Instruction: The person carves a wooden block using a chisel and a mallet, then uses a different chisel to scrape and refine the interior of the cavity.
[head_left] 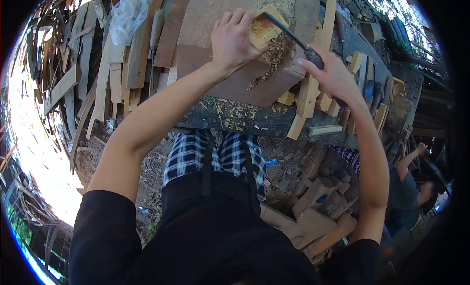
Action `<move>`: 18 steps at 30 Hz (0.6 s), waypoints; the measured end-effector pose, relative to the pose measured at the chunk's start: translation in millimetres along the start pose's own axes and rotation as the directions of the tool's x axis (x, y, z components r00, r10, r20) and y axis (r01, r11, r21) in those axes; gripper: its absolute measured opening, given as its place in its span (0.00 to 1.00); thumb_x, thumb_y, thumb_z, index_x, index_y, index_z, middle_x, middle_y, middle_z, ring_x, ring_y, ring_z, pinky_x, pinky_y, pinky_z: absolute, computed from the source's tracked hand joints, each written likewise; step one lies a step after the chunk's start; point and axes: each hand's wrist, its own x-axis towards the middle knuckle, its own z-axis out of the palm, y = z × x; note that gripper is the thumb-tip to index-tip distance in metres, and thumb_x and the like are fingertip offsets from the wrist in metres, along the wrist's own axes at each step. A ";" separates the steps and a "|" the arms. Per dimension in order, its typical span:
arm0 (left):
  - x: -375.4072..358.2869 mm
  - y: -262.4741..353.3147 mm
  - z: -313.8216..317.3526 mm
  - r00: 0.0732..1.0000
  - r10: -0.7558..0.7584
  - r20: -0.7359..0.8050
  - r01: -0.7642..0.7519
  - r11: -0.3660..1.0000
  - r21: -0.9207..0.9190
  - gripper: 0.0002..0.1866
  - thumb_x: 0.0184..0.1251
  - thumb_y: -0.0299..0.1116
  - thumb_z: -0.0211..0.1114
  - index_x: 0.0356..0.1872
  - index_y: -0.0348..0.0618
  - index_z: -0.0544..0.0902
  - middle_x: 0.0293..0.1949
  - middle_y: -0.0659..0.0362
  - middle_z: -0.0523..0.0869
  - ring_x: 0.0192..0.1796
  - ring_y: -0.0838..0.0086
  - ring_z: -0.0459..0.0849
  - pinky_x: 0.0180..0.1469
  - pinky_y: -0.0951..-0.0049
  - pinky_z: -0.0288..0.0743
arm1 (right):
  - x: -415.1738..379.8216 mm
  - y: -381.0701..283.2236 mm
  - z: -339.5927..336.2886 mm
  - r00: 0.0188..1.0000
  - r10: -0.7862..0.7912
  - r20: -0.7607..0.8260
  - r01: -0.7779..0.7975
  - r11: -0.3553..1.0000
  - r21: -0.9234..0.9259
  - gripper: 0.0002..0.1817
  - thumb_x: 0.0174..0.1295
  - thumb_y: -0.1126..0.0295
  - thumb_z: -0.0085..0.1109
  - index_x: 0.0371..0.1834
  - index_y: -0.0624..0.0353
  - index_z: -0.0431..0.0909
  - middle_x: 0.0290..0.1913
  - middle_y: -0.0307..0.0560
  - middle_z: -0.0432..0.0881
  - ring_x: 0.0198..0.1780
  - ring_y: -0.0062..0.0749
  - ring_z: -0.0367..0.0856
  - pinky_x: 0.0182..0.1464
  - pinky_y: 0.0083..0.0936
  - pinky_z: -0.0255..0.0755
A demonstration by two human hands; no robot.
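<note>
Pale wooden block (268, 36) at the far middle of the bench, its hollow facing up and littered with shavings! Nearest to us, a black shirt (215, 236), then plaid shorts (183, 157) up against the work. Down on the right, a heap of wood offcuts (313, 211) lies on the ground, and farther right another person (406, 194) shows, blurred. Up to the dark bench (200, 121): chips scattered along its near edge, a short pale strip (325, 130) lying to the right. Beyond that, a brown board (196, 59) spreads beneath the action, curled shavings (276, 57) strewn just beside the block. And look at the hands! Right hand (333, 75), closed firmly round the dark handle of a long tool (291, 34), thumb laid along it, shaft slanting far and left to the hollow's far rim. Left hand (233, 37), half curled, fingers and thumb hugging the block's left side. Far left, a clear plastic bag (128, 18) sits on upright slats, a wooden-handled tool (156, 28) to its right.
</note>
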 end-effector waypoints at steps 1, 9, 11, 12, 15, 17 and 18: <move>0.0 0.6 0.0 1.000 -0.009 0.005 0.009 1.000 -0.010 0.37 0.42 0.46 0.79 0.57 0.46 0.79 0.47 0.58 0.81 0.48 0.60 0.80 0.53 0.61 0.76 | 7.2 5.8 -3.3 1.000 0.012 -0.001 -0.012 0.999 -0.029 0.35 0.69 0.45 0.60 0.67 0.64 0.72 0.22 0.44 0.74 0.12 0.29 0.71 0.16 0.28 0.67; -1.3 3.1 4.0 0.999 -0.024 -0.036 0.025 0.999 0.031 0.37 0.42 0.46 0.79 0.57 0.44 0.79 0.46 0.57 0.80 0.49 0.60 0.80 0.53 0.61 0.77 | 45.8 29.1 -37.0 0.954 -0.298 0.009 0.240 0.750 -0.617 0.27 0.69 0.49 0.61 0.67 0.48 0.76 0.47 0.54 0.88 0.46 0.54 0.88 0.47 0.46 0.82; -2.0 2.9 4.0 0.999 -0.019 -0.048 0.021 0.999 0.047 0.37 0.42 0.46 0.78 0.57 0.44 0.78 0.47 0.56 0.80 0.50 0.60 0.80 0.53 0.61 0.77 | 41.0 10.0 -37.1 0.966 -0.259 0.004 0.195 0.715 -0.671 0.26 0.69 0.50 0.61 0.67 0.46 0.76 0.47 0.55 0.88 0.47 0.53 0.87 0.49 0.47 0.82; 0.5 3.3 4.1 0.998 -0.003 -0.057 0.006 0.999 0.047 0.37 0.42 0.46 0.78 0.57 0.44 0.78 0.47 0.56 0.80 0.50 0.60 0.80 0.53 0.61 0.77 | 37.6 6.6 -39.4 0.979 -0.204 -0.006 0.136 0.675 -0.725 0.25 0.70 0.50 0.60 0.66 0.45 0.75 0.47 0.57 0.87 0.49 0.53 0.87 0.50 0.48 0.81; -3.2 5.3 4.9 0.999 -0.024 -0.038 0.027 0.997 0.074 0.37 0.42 0.46 0.78 0.58 0.45 0.78 0.47 0.56 0.80 0.51 0.59 0.80 0.53 0.60 0.77 | 24.8 15.9 -20.3 0.938 -0.334 -0.089 0.163 0.655 -0.738 0.28 0.70 0.45 0.60 0.65 0.50 0.75 0.34 0.54 0.87 0.39 0.54 0.88 0.39 0.43 0.79; -3.3 6.4 5.3 0.997 -0.055 -0.052 0.059 0.996 0.073 0.37 0.43 0.46 0.78 0.58 0.45 0.78 0.48 0.56 0.80 0.51 0.59 0.81 0.53 0.60 0.77 | 20.7 32.5 7.8 0.942 -0.303 -0.147 0.173 0.810 -0.560 0.29 0.70 0.45 0.60 0.66 0.50 0.74 0.35 0.54 0.87 0.40 0.53 0.88 0.41 0.43 0.80; -3.0 6.2 5.0 0.997 -0.053 -0.052 0.057 0.996 0.074 0.37 0.43 0.46 0.78 0.58 0.45 0.78 0.48 0.56 0.80 0.51 0.59 0.81 0.53 0.60 0.77 | 16.0 38.0 17.3 0.949 -0.251 -0.190 0.173 0.920 -0.352 0.30 0.69 0.44 0.60 0.67 0.51 0.73 0.37 0.53 0.87 0.42 0.53 0.88 0.42 0.42 0.81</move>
